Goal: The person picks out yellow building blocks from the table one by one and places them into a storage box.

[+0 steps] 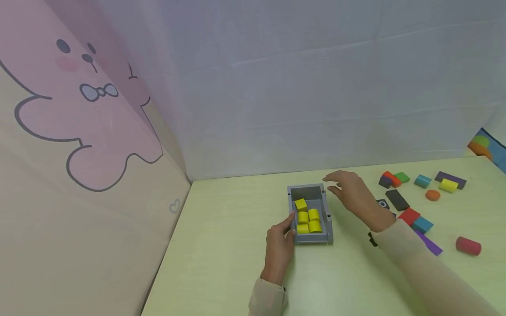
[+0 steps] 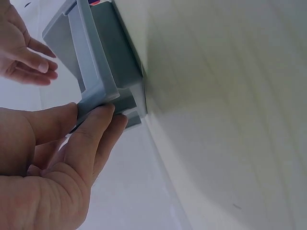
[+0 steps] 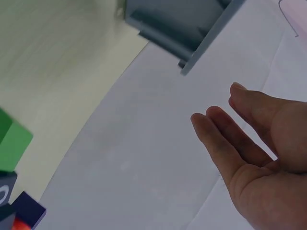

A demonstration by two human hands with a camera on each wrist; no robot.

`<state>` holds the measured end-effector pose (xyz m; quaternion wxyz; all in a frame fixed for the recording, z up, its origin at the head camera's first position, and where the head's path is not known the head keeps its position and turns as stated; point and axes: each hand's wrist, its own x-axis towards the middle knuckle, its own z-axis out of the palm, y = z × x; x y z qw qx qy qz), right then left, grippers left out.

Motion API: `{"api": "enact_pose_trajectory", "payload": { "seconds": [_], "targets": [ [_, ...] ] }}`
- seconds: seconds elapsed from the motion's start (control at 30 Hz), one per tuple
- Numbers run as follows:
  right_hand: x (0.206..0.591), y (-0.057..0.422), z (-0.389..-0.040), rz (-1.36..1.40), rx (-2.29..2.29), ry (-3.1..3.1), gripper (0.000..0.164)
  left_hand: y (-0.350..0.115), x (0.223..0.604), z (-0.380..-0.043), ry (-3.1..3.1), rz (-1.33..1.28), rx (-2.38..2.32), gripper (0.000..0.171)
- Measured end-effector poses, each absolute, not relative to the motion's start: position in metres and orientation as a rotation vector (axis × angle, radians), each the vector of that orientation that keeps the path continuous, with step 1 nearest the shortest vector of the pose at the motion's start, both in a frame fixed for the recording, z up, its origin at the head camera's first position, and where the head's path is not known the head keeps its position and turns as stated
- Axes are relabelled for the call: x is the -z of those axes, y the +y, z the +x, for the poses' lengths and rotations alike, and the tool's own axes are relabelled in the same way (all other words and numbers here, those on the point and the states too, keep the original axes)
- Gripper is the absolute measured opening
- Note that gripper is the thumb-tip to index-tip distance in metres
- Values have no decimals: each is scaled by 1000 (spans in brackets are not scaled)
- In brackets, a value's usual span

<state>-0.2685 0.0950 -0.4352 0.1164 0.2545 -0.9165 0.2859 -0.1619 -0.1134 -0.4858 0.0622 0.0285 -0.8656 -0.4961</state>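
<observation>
A grey open-topped plastic box (image 1: 312, 239) stands on the table, holding several yellow blocks (image 1: 302, 217), mostly short cylinders. With thumb and fingers, my left hand (image 1: 278, 250) pinches the box's near left rim; the left wrist view shows this grip on the rim (image 2: 98, 93) closely. Beside the far right corner of the box, my right hand (image 1: 348, 191) hovers with its fingers loosely bent and nothing between them. In the right wrist view that hand (image 3: 259, 163) is apart from the box wall (image 3: 168, 40).
Loose blocks lie on the right of the table: a red cylinder (image 1: 468, 245), a purple piece (image 1: 430, 243), a black slab (image 1: 397, 199), a yellow cylinder (image 1: 448, 185) and others. The right forearm passes over some of them. A pale curtain (image 1: 316, 96) hangs behind the table.
</observation>
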Motion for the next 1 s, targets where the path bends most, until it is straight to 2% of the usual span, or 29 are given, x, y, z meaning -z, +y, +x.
{"api": "enact_pose_trajectory", "payload": {
  "seconds": [1.0],
  "targets": [
    [438, 202, -275, 495, -781, -2729, 27, -113, 488, -162, -2624, 116, 1482, 50]
  ]
}}
